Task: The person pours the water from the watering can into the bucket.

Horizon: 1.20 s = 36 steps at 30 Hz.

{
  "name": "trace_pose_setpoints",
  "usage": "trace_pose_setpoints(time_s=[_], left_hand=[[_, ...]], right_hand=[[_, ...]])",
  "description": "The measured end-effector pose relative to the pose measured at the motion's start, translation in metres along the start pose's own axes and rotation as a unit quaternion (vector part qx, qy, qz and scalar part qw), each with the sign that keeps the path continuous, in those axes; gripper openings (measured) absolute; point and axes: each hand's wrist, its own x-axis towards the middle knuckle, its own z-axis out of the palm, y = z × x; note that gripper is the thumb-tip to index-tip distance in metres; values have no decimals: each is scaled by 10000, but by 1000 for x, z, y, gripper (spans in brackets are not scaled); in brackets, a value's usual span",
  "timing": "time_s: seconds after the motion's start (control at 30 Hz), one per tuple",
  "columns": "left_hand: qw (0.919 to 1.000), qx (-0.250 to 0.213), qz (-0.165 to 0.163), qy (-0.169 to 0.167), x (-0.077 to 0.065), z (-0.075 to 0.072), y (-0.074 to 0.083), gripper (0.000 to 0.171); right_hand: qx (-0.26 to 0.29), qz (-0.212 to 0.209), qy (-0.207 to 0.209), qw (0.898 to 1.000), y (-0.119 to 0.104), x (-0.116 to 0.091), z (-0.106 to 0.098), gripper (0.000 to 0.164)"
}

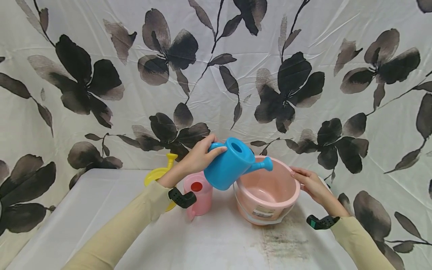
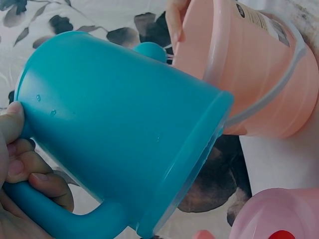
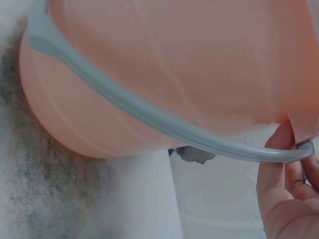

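My left hand grips the handle of a blue watering can, held up off the table and tipped to the right. Its spout reaches over the opening of a pink bucket. A few drops cling to the can's side in the left wrist view; no stream shows from the spout. My right hand pinches the bucket's right rim, beside the end of the grey bail handle. The bucket stands on the table, and a label shows on its front.
A pink watering can with a red opening stands left of the bucket. Behind my left forearm is a yellow watering can, partly hidden. The white table has a dark stain near the bucket; a floral cloth hangs behind.
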Motion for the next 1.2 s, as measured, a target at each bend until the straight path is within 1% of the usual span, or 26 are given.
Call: trace_pose_setpoints(time_s=[0.1, 0.4, 0.57, 0.83, 1.07, 1.2], left_hand=[[10000, 8, -7, 10, 0, 0, 0, 23], [10000, 35, 33, 20, 0, 0, -1, 23], [9999, 96, 23, 55, 0, 0, 0, 22], [10000, 72, -12, 39, -1, -1, 0, 22], [10000, 95, 26, -1, -1, 0, 0, 23], [9999, 105, 9, 7, -1, 1, 1, 23]], right_hand=[[25, -47, 44, 10000, 1, 0, 0, 63], [81, -226, 392, 9989, 8, 0, 2, 62], [58, -245, 401, 9989, 8, 0, 3, 62], [184, -171, 349, 9991, 8, 1, 4, 62], [31, -121, 326, 9994, 8, -1, 2, 65], [169, -140, 291, 9993, 7, -2, 2, 66]])
